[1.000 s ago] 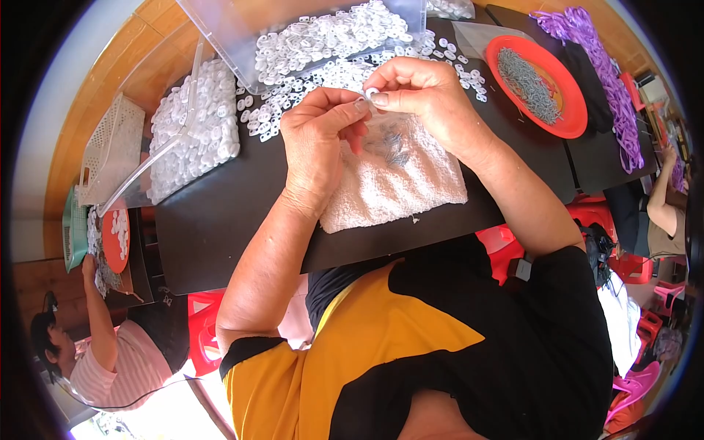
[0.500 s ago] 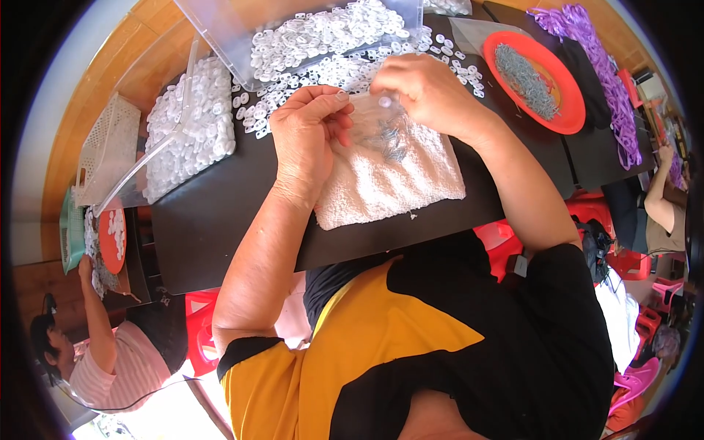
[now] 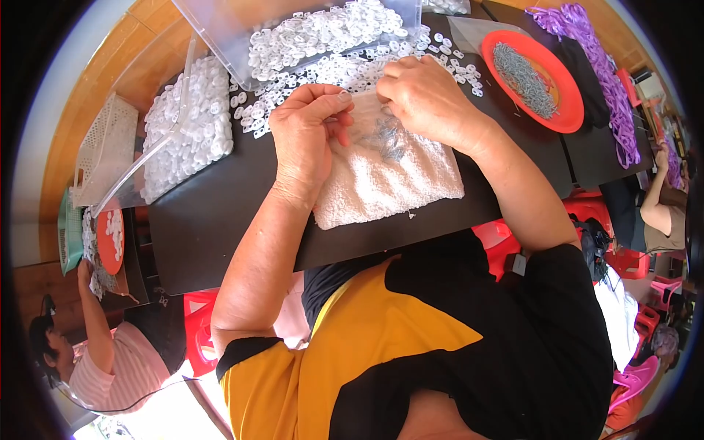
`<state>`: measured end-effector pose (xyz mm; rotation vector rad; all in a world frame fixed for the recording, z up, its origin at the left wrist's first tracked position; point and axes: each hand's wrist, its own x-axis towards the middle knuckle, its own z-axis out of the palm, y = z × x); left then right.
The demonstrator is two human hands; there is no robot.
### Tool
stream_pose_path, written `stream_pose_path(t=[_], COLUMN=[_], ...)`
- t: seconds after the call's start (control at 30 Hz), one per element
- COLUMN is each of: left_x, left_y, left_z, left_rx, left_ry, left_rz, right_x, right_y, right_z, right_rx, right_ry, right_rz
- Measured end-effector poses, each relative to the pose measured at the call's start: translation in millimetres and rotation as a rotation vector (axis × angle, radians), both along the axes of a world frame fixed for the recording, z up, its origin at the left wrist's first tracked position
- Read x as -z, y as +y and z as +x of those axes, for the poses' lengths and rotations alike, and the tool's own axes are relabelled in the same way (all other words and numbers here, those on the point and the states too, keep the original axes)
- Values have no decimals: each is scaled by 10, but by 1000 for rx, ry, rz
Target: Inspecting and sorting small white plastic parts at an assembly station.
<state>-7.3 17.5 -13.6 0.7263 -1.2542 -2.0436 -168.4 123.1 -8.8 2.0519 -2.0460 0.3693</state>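
Note:
A folded cream towel lies on the dark table, with a small heap of thin grey metal pins on it. Above the towel's left side is my left hand, thumb and index finger pinched together. Anything in that pinch is too small to make out. My right hand is over the towel's far edge, just beyond the pins, with its fingers curled in. Its fingertips are partly hidden, so what they hold does not show. Many small white oval plastic pieces with holes lie loose past both hands.
Clear plastic bins of white pieces stand at the far side and left. At the right lie a red plate of grey pins and purple ribbons. Another person works at the left; one more is at the far right.
My right hand has shifted slightly, its fingers curling lower toward the towel. A small whitish piece seen at its fingertips before is out of sight now. My left hand stays nearly still.

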Motion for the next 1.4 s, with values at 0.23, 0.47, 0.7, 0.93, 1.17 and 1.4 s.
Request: stream_pose_path(t=[0.23, 0.47, 0.7, 0.93, 1.17, 1.4], left_x=[5, 5, -11, -12, -11, -16], left_y=[16, 68, 90, 92, 117, 126], left_z=[7, -5, -3, 7, -6, -1], left_rx=[18, 49, 49, 44, 37, -3], left_ry=[15, 39, 39, 47, 7, 28], left_rz=[-4, -24, -16, -20, -75, -96], right_x=[-13, -3, -6, -21, -30, -17], right_y=[-32, -83, -77, -73, -57, -59], right_z=[30, 51, 108, 108, 116, 171], right_rx=[-20, -48, -33, -65, -105, -95], right_ry=[-455, -1216, -1308, -1297, -1258, -1260], right_rz=[-109, -250, -251, -264, -229, -269])
